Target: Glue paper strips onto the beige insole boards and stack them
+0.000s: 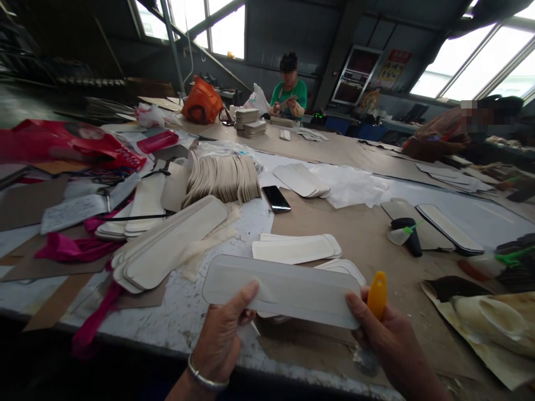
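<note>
A long pale strip with rounded ends (288, 289) is held up above the table between my two hands. My left hand (223, 334) pinches its lower edge left of the middle, thumb on top. My right hand (384, 328) grips the right end, and a yellow handle (377, 295) sticks up from the same hand; the tool's other end is hidden. Just behind the held strip lie more white strips (296, 249) in a small pile. Further left a fanned stack of similar strips (171, 245) rests on the table.
A dense row of pale pieces (223, 178) stands behind, near a black phone (276, 199). Magenta cloth (75, 248) and a red bag (75, 145) lie left. A black object (412, 236) and stained cloth (493, 323) lie right. A person in green (298, 92) sits across; another bends at right.
</note>
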